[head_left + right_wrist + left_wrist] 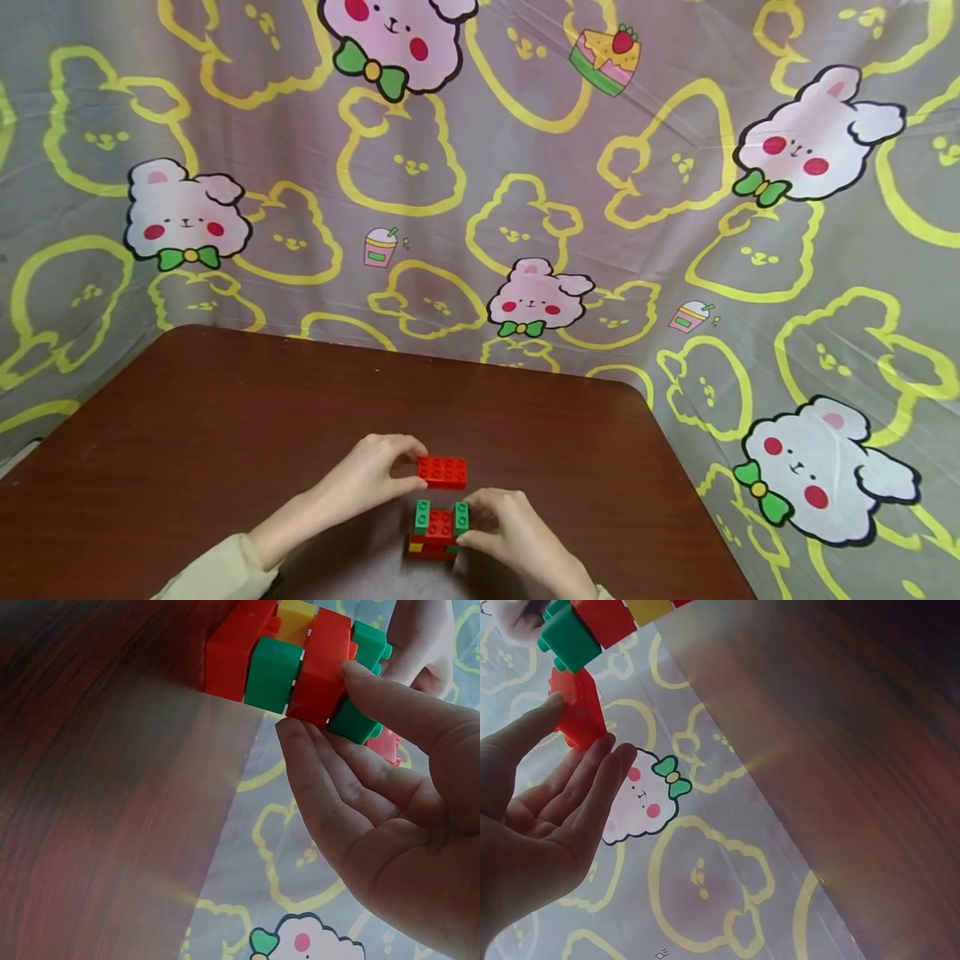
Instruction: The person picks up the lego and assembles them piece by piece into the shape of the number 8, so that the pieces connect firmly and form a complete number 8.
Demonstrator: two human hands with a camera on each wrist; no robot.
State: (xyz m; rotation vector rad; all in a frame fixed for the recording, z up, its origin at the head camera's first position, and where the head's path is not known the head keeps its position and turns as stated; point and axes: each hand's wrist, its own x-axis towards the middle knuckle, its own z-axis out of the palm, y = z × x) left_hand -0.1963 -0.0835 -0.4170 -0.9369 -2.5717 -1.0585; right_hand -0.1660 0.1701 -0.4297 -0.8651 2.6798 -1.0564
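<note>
A loose red toy brick (442,472) with studs on top is pinched at its left end by my left hand (378,471). It hangs just beyond and above a small stack of toy bricks (439,529) on the table. Two green bricks (422,517) stand apart on the stack's top, with a red brick between and below them. Lower layers show red, yellow (296,621) and green (274,675). My right hand (513,529) holds the stack's right side between thumb and fingers. In the left wrist view the loose brick (580,712) sits between thumb and fingertips.
The stack stands on the dark brown wooden table (285,400), near its front edge. A grey curtain (435,208) printed with rabbits and yellow outlines rises behind the table and along its sides.
</note>
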